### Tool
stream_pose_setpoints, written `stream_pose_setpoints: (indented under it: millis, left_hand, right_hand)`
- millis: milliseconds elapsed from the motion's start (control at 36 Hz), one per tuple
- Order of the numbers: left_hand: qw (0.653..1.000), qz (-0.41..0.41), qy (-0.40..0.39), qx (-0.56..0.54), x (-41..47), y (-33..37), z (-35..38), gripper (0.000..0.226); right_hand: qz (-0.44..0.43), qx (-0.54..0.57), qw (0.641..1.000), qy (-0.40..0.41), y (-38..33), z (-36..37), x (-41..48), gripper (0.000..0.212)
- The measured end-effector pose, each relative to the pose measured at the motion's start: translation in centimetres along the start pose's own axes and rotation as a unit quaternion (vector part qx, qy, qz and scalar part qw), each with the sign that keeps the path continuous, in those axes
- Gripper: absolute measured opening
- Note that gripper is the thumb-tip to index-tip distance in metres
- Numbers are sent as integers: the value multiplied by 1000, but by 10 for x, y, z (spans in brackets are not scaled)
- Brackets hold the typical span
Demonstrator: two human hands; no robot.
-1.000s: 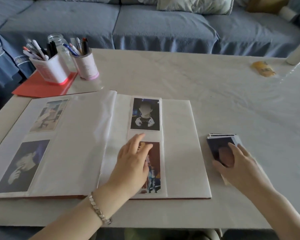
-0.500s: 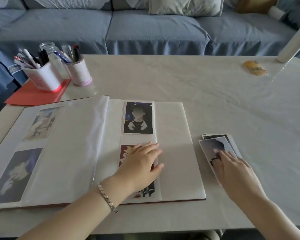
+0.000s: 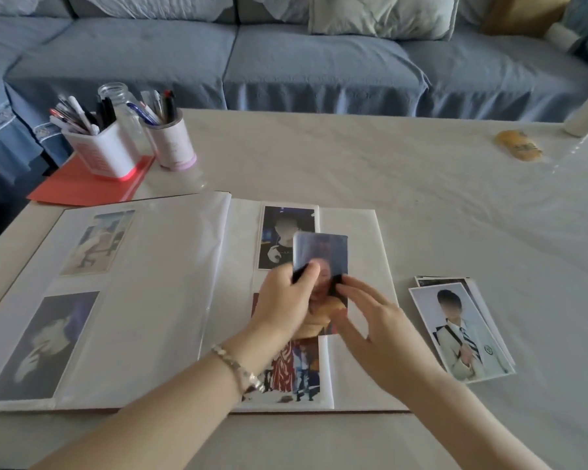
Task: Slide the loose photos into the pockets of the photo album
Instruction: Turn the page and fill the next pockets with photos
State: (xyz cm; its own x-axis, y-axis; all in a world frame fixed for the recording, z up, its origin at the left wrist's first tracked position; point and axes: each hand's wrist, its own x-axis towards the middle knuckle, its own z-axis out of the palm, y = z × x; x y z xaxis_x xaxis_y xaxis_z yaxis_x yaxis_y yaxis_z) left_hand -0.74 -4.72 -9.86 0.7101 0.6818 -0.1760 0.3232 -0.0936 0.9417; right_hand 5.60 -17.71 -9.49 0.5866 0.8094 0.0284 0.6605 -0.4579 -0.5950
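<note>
I judge the photo (image 3: pixel 320 251) light, glossy, bendable: left hand (image 3: pixel 282 301) pinches its 8 o'clock edge, right hand (image 3: pixel 377 329) touches 4 o'clock, pinch unclear; edges suit best.

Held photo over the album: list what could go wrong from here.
The left hand pinches the held photo, thumb on its glossy face: it may smudge. Both pockets of the album under it already hold photos; forcing it in could crease it. The right hand and forearm lie close to the stack of loose photos and might scatter it.
</note>
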Motion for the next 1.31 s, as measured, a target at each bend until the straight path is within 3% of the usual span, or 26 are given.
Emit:
stream_pose_setpoints:
  millis: [111,194,278,361,444,583,750,917,1306]
  left_hand:
    - [983,41,-110,142,20,13,-2,46]
    - [938,80,-186,280,31,23,-1,48]
    - [889,143,-204,384,47,19,-3,48]
    - [864,194,-199,419,67,1,-8,45]
    - [883,161,-197,394,72,-4,-16,43]
    - [946,110,-141,270,68,-5,-26,46]
    - [989,45,-41,136,73,-14,-29,41]
    - [993,34,34,106,90,-15,-36,39]
    - [954,44,45,293,100,-6,-21,32]
  right_hand:
    - [87,8,996,18,26,-4,19,36]
    - [123,-2,992,14,44,-7,32,35]
    - [127,-40,991,-3,56,-7,43,38]
    - [102,-74,992,-29,64,-4,56,47]
    - [82,-95,991,-50,64,-2,71,58]
    - [93,-115,986,-78,59,6,101,77]
    - [111,-131,981,-90,63,16,112,82]
    - [122,-133,980,-81,66,22,111,92]
    - [113,-77,986,-92,73,19,114,68]
